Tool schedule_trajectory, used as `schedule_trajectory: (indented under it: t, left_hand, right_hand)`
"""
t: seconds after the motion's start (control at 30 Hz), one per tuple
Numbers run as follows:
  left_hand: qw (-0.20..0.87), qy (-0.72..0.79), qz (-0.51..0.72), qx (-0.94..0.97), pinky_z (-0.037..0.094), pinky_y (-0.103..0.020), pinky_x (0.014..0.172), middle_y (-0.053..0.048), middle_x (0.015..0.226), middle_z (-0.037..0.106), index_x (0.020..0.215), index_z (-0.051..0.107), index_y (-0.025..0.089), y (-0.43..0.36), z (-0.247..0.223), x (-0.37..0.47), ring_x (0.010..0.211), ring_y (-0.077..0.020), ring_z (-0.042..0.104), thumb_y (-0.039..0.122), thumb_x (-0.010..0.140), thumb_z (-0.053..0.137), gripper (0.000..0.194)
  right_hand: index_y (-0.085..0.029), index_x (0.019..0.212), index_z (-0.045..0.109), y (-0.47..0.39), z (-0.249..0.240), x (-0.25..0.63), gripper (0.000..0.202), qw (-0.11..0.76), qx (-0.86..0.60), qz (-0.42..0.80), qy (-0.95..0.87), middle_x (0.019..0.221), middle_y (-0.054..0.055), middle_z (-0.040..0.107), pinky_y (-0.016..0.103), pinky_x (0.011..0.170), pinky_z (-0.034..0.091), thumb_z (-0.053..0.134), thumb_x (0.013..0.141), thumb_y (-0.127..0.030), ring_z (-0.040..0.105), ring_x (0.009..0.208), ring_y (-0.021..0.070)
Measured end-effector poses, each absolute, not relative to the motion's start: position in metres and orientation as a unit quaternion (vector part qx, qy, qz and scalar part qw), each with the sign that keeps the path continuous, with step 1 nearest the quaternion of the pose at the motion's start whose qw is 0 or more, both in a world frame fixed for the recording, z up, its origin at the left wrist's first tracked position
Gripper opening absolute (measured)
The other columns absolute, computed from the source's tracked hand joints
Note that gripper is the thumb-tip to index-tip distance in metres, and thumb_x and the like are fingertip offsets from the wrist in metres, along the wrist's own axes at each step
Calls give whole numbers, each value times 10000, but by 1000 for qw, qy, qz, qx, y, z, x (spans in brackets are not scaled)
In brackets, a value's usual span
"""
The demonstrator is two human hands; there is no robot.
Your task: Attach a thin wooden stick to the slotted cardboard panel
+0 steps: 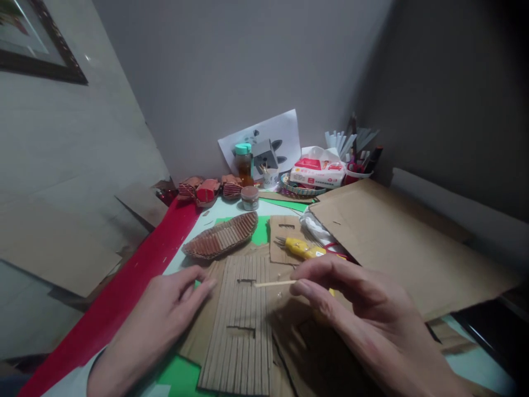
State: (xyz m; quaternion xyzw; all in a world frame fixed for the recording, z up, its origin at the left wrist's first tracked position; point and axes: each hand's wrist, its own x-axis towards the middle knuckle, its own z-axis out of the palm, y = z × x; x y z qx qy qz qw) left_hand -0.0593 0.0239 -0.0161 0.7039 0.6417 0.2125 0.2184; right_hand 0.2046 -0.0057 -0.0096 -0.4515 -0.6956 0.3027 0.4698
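The thin wooden stick (275, 284) is pinched at one end in the right hand (363, 314), its free tip over the corrugated cardboard panel (242, 331) near the bench's front edge. The left hand (165, 320) lies flat, holding nothing, fingers pressing the panel's left edge. Keeping that press firm should steady the panel. A yellow tool (301, 248) and a large cardboard sheet (405, 242) crowd the right; room is tight.

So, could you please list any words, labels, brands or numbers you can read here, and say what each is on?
None can be read.
Tissue pack: red and white print, too blurred to read.
Jar with the teal lid: no legible label.
White sheet on the wall: dark drawing only, no text seen.
Yellow tool: no marking legible.
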Motion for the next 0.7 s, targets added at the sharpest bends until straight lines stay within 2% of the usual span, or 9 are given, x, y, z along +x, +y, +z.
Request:
schedule_trajectory:
  t: [0.17, 0.37, 0.57, 0.7]
  left_hand:
    - [223, 642, 137, 721, 340, -332, 575, 27, 630, 596, 805, 635, 243, 30, -18, -44, 612, -219, 564, 503, 925, 502, 315]
    - [214, 643, 122, 725, 339, -326, 589, 49, 629, 515, 849, 582, 252, 28, -17, -36, 625, -225, 540, 523, 926, 496, 295]
    - [174, 650, 96, 734, 349, -376, 660, -40, 781, 598, 942, 521, 221, 29, -21, -35, 744, -305, 586, 541, 942, 441, 330]
    - [160, 636, 84, 750, 362, -409, 709, -84, 849, 634, 961, 508, 216, 35, -24, -35, 823, -343, 607, 494, 954, 424, 290]
  right_hand:
    - [-251, 828, 642, -5, -8, 202, 160, 453, -451, 296, -710, 721, -72, 646, 203, 603, 443, 579, 973, -226, 592, 629, 102]
    - [-244, 823, 642, -5, -10, 200, 164, 462, -452, 310, -697, 699, -76, 613, 201, 590, 426, 573, 972, -249, 556, 618, 95]
    - [-225, 820, 648, -4, -9, 199, 174, 458, -445, 304, -707, 722, -58, 633, 215, 624, 439, 561, 971, -234, 580, 646, 104]
    - [-227, 823, 658, -7, -7, 198, 174, 462, -454, 289, -705, 743, -51, 647, 221, 629, 446, 565, 969, -225, 606, 670, 117]
